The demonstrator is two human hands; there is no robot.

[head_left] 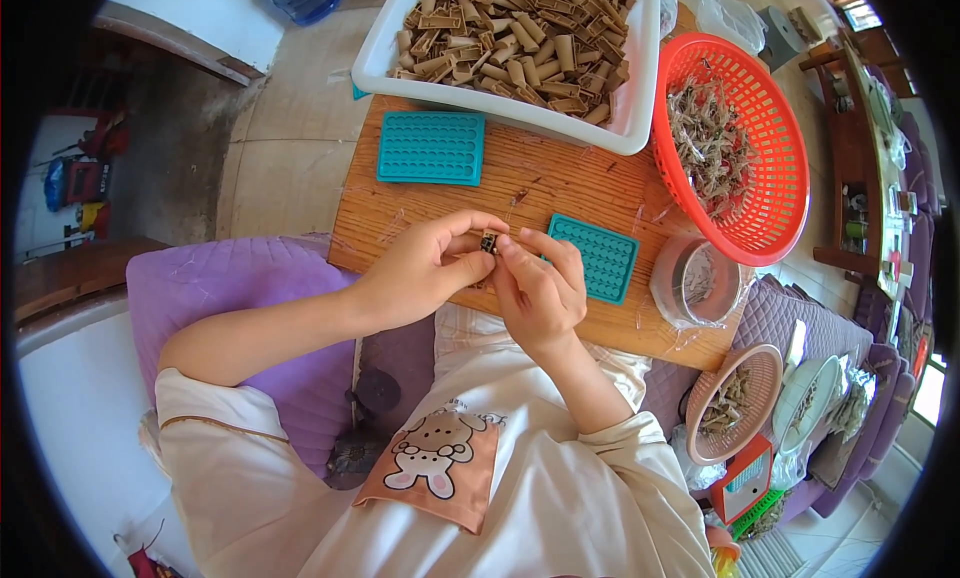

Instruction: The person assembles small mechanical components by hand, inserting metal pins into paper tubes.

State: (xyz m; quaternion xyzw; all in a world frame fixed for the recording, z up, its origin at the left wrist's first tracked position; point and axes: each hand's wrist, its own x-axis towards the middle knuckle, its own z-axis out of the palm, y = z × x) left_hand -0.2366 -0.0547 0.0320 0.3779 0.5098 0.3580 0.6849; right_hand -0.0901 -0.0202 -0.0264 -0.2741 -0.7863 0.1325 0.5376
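In front of my chest, over the near side of the wooden table (590,190), both hands meet at a small dark piece with a gold-brown part (489,242). My left hand (425,266) pinches it between thumb and fingers. From the other side, my right hand (543,290) has its fingertips closed on the same piece. Its exact kind is too small to tell, and fingers cover part of it. Just beside my right hand lies a teal tray with rows of small hollows (610,263). A second teal tray (430,146) rests farther off, beyond my left hand.
A white bin (642,68) full of brown molded pieces stands at the back. Right of it, a red basket (787,148) holds many thin pale parts. A clear round container (664,280) sits at the table's right edge. Beyond are a pink basket (773,378) and purple seating (235,268).
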